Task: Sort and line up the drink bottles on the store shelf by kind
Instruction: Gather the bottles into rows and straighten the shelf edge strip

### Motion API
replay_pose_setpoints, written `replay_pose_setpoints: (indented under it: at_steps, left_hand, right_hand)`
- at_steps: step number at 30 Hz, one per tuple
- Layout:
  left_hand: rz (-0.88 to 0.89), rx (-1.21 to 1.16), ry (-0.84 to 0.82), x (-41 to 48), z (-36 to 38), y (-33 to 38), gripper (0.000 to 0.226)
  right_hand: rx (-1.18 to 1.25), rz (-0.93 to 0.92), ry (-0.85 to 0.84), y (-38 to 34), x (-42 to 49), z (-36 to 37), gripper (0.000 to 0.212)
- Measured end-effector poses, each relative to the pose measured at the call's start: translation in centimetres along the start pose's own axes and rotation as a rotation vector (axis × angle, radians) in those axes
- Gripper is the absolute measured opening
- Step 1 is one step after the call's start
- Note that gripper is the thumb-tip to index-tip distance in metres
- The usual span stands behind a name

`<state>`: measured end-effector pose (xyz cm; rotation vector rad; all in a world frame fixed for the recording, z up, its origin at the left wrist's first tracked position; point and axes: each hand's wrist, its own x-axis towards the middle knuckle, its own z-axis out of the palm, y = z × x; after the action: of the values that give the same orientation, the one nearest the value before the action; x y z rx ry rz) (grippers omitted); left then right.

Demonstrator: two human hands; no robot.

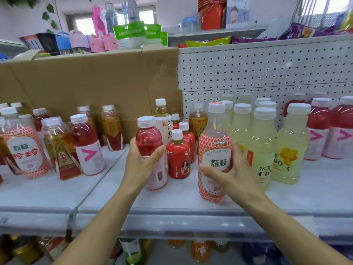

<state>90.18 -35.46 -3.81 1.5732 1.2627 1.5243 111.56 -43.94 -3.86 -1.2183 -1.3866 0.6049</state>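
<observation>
Right hand (229, 169) grips the lychee bottle (214, 148) at mid-label. Its thumb lies across the front, and its fingers curl round the right side and out of sight. The bottle sits left of the palm, near the front edge of the white shelf (181, 199); whether its base touches, cannot tell. Forearm enters from lower right, wrist about straight. This is the larger of the two held bottles: upright, white cap, clear neck, orange-pink dotted wrap, white oval with green characters.

Left hand (142, 159) holds the red drink bottle (148, 138) round its waist, thumb on the right flank, fingers hidden behind. The bottle stands right of the palm, its top leaning slightly left; base contact unclear. Forearm rises from lower centre. White cap, red liquid above, pale pink label with a barcode below.

Backdrop: cardboard sheet (86, 83) at left, white pegboard (267, 69) at right.

Pale yellow bottles (264, 146) stand in rows just beside the right hand. Red bottles with pink chevrons (318, 131) stand further right.

Mixed cluster at far left: another lychee-label bottle (23, 150), an amber tea bottle (61, 150), a chevron-label red bottle (87, 144).

Between the held pair stand small red-wrapped bottles (178, 159), with a white-label tea bottle (164, 123) behind.
</observation>
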Motion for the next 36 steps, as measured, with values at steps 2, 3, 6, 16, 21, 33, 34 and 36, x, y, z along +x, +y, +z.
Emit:
replay_pose_setpoints:
  at_steps: [2,3,6,16,21,33,34,36]
  left_hand:
    - [0.011,-0.054,0.017,-1.5,0.3,0.9,0.059]
    - [0.020,-0.078,0.021,-2.2,0.4,1.4,0.059]
    - [0.052,-0.133,0.022,-4.3,1.2,2.9,0.064]
    - [0.033,-0.203,-0.086,-13.6,12.8,9.2,0.052]
    - [0.004,-0.253,-0.160,-18.5,21.3,11.9,0.052]
    - [0.021,-0.248,-0.240,-18.5,38.6,15.4,0.034]
    - [0.025,-0.263,-0.233,-17.6,39.6,15.5,0.031]
    - [0.060,-0.255,-0.232,-15.6,41.4,15.3,0.036]
  right_hand:
    - [0.018,-0.008,-0.010,0.1,-0.2,-0.3,0.070]
    - [0.027,-0.011,-0.006,0.1,-0.3,-0.6,0.069]
    - [0.056,-0.026,0.026,-0.2,-1.2,-2.1,0.059]
    - [0.095,-0.021,0.110,0.8,-6.9,-15.4,0.052]
    - [0.060,0.046,0.138,2.6,-10.3,-24.7,0.048]
    - [0.003,0.097,0.355,6.4,-10.3,-40.4,0.050]
    - [0.009,0.081,0.385,6.7,-9.6,-41.4,0.052]
    - [0.010,0.060,0.450,7.4,-8.1,-43.1,0.053]
